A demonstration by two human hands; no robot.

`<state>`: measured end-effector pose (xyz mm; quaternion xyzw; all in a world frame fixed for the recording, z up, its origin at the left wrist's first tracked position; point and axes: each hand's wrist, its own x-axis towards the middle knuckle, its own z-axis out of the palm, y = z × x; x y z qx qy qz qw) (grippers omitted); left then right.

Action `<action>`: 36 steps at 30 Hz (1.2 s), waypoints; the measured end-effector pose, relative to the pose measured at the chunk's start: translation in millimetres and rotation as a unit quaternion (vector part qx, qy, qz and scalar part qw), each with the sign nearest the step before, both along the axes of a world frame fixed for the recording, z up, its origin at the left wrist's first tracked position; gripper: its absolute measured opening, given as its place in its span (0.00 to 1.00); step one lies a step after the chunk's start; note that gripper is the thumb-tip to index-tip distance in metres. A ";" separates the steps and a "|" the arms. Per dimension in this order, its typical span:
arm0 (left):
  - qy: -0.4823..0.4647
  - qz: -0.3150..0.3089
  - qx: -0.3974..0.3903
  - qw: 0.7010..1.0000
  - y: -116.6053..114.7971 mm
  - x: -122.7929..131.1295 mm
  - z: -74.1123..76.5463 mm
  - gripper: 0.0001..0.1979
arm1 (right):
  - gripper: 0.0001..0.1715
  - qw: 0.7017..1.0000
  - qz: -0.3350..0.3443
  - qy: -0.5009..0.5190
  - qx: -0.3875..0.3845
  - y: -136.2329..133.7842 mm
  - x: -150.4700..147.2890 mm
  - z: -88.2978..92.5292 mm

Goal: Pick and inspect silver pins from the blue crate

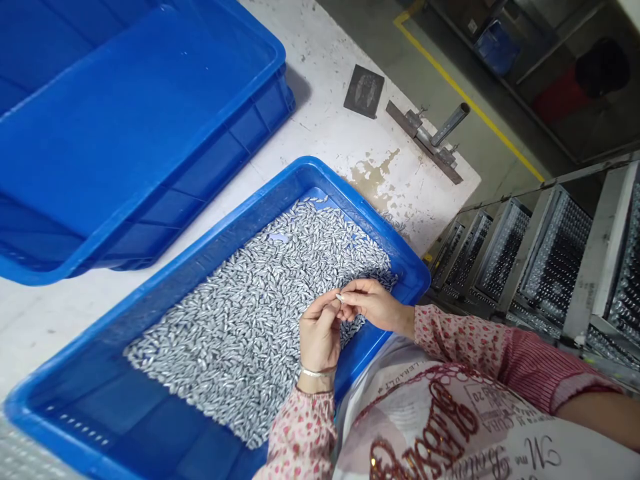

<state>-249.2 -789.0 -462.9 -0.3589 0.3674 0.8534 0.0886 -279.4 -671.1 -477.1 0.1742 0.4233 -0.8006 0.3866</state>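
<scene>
A blue plastic tray (pixel 235 220) lies in front of me, filled with several small silver metal pieces (pixel 260 287). Over its near right side my left hand (pixel 319 337) and my right hand (pixel 373 303) meet. Both pinch one small silver piece (pixel 340 297) between their fingertips. A thin bracelet sits on my left wrist. Pink flowered sleeves cover both forearms.
A larger blue crate (pixel 125 120) stands on the white worn table (pixel 340 133) at the upper left. A dark flat plate (pixel 364 91) and a metal bracket with a tube (pixel 430 137) lie near the table's far edge. Racks of metal parts (pixel 550 260) stand on the right.
</scene>
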 end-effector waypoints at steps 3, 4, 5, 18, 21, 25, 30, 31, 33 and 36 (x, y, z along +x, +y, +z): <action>0.022 -0.012 0.000 1.000 -1.2 0.1 1.6 0.12 | 0.17 0.999 -0.005 -0.016 -0.028 0.3 -0.1 0.0; 0.029 -0.018 0.000 0.999 -1.7 0.3 1.7 0.13 | 0.16 0.999 -0.004 -0.018 -0.037 0.5 0.0 -0.4; 0.033 -0.023 0.001 0.999 -2.1 0.6 1.6 0.13 | 0.16 0.999 -0.003 -0.019 -0.043 0.8 0.2 -1.0; 0.038 -0.022 -0.043 0.998 -0.6 2.2 -1.7 0.15 | 0.16 1.000 -0.001 -0.001 -0.005 1.6 -0.4 2.6; 0.032 -0.013 -0.070 0.997 -0.2 3.7 -4.2 0.15 | 0.17 1.000 -0.002 0.007 0.006 0.9 -0.5 3.7; 0.029 -0.011 -0.095 0.995 -1.0 6.9 -8.4 0.14 | 0.17 1.000 0.000 0.021 0.017 1.5 1.2 0.3; 0.044 -0.034 -0.115 0.992 -2.7 11.1 -16.1 0.13 | 0.16 0.999 0.007 0.034 0.031 3.8 2.9 -5.1; 0.045 -0.037 -0.121 0.991 -2.7 11.6 -17.5 0.13 | 0.16 0.999 0.010 0.035 0.033 4.2 3.0 -5.2; 0.042 -0.036 -0.129 0.990 -2.1 12.1 -19.3 0.12 | 0.16 0.999 0.012 0.031 0.035 4.6 3.0 -4.5; 0.034 -0.023 -0.125 0.991 0.3 11.0 -19.1 0.12 | 0.16 0.999 0.012 0.016 0.029 4.3 2.5 -1.8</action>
